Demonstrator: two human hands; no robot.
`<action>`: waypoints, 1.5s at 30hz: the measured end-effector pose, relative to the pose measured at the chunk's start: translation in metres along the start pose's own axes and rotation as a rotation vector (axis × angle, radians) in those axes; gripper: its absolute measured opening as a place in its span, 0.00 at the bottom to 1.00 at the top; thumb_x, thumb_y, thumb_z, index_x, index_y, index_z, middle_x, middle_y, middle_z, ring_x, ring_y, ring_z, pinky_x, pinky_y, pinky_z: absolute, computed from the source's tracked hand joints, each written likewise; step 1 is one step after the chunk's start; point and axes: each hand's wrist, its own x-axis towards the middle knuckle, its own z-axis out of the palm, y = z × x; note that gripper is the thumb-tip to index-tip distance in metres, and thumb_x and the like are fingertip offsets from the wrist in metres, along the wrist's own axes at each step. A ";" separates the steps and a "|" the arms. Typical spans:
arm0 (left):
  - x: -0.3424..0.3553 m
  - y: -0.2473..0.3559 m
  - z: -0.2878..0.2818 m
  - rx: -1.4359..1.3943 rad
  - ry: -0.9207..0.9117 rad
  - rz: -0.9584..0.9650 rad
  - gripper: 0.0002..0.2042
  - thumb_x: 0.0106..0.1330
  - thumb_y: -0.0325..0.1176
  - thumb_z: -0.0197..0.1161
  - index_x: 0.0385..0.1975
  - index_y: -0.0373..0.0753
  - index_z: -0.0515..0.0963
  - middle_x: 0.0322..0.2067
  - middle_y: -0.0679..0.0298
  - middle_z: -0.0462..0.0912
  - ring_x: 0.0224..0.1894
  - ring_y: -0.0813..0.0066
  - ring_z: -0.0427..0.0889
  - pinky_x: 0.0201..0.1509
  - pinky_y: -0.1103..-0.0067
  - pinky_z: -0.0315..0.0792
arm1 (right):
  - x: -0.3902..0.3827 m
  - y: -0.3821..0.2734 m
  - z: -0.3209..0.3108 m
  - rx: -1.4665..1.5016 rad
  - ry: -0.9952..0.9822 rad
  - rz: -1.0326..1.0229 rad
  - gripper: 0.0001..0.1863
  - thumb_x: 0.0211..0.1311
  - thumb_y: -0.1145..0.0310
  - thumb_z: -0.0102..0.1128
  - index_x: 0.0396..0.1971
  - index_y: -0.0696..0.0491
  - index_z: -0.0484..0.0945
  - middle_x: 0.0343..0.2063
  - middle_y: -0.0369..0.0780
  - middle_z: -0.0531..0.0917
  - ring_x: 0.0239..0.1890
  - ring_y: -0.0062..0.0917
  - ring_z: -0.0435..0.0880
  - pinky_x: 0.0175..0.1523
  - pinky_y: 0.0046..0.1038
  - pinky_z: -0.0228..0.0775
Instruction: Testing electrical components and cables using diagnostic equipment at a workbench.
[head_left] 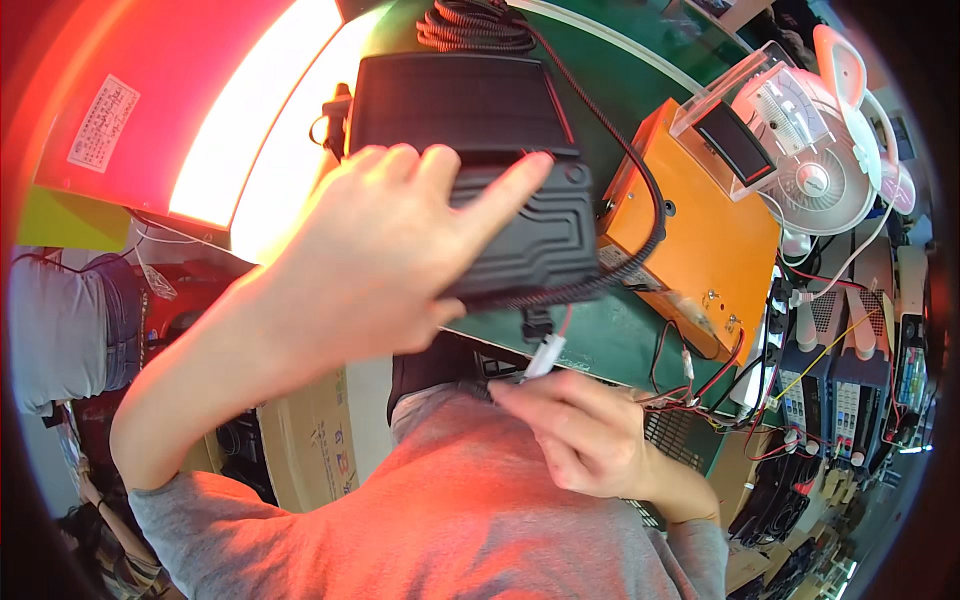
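A black box-shaped device with grooved ridges and a dark glossy panel lies at the near edge of the green table. Across it, from the left, spreads my left hand, its index finger stretched toward the panel's lower right corner and its thumb apart near the front side. Below the device, my right hand is closed in a pinch at a white plug connector on a cable. The fingers partly hide the connector's lower end. A black ribbed cable loops round the device's right side.
An orange metal box with switches stands to the right, carrying a clear-cased meter. Behind it is a white fan. Bench instruments and loose wires crowd the far right. A bright red-lit panel rises at left, cardboard below.
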 end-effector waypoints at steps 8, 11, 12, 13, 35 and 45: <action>0.008 0.014 -0.001 0.014 -0.056 0.023 0.44 0.37 0.38 0.71 0.62 0.58 0.61 0.26 0.58 0.69 0.21 0.66 0.73 0.23 0.75 0.68 | 0.004 0.023 0.036 -0.186 0.245 -0.026 0.16 0.38 0.83 0.66 0.33 0.62 0.78 0.27 0.43 0.81 0.21 0.29 0.78 0.24 0.22 0.68; 0.015 0.013 -0.002 0.021 -0.102 0.059 0.43 0.39 0.39 0.70 0.62 0.61 0.59 0.25 0.56 0.70 0.17 0.68 0.72 0.19 0.77 0.67 | 0.004 0.028 0.051 -0.175 0.329 -0.078 0.14 0.40 0.84 0.65 0.31 0.63 0.76 0.29 0.46 0.80 0.21 0.29 0.78 0.24 0.23 0.69; 0.017 0.012 -0.001 0.034 -0.098 0.095 0.44 0.39 0.39 0.69 0.63 0.61 0.58 0.25 0.56 0.70 0.17 0.69 0.72 0.20 0.77 0.67 | 0.004 0.030 0.056 -0.165 0.387 -0.123 0.14 0.40 0.84 0.65 0.31 0.64 0.75 0.29 0.47 0.80 0.21 0.28 0.76 0.24 0.23 0.68; 0.019 0.012 -0.001 0.048 -0.093 0.131 0.45 0.39 0.39 0.69 0.63 0.61 0.57 0.25 0.55 0.70 0.17 0.69 0.72 0.20 0.77 0.67 | 0.005 0.032 0.057 -0.166 0.384 -0.124 0.14 0.40 0.84 0.65 0.31 0.64 0.75 0.29 0.47 0.80 0.21 0.28 0.76 0.24 0.23 0.68; 0.019 0.022 -0.012 -0.026 -0.157 0.047 0.47 0.35 0.33 0.71 0.63 0.60 0.57 0.29 0.53 0.70 0.22 0.61 0.74 0.28 0.71 0.72 | -0.027 -0.007 -0.081 -0.379 0.227 0.110 0.13 0.49 0.82 0.56 0.37 0.61 0.78 0.35 0.44 0.81 0.33 0.29 0.81 0.39 0.25 0.73; 0.015 0.020 -0.015 -0.050 -0.225 -0.001 0.46 0.39 0.37 0.71 0.63 0.63 0.55 0.32 0.56 0.68 0.25 0.64 0.74 0.28 0.74 0.71 | 0.138 0.059 -0.084 -0.334 0.005 0.004 0.09 0.54 0.73 0.56 0.34 0.61 0.78 0.32 0.49 0.81 0.36 0.40 0.80 0.40 0.32 0.72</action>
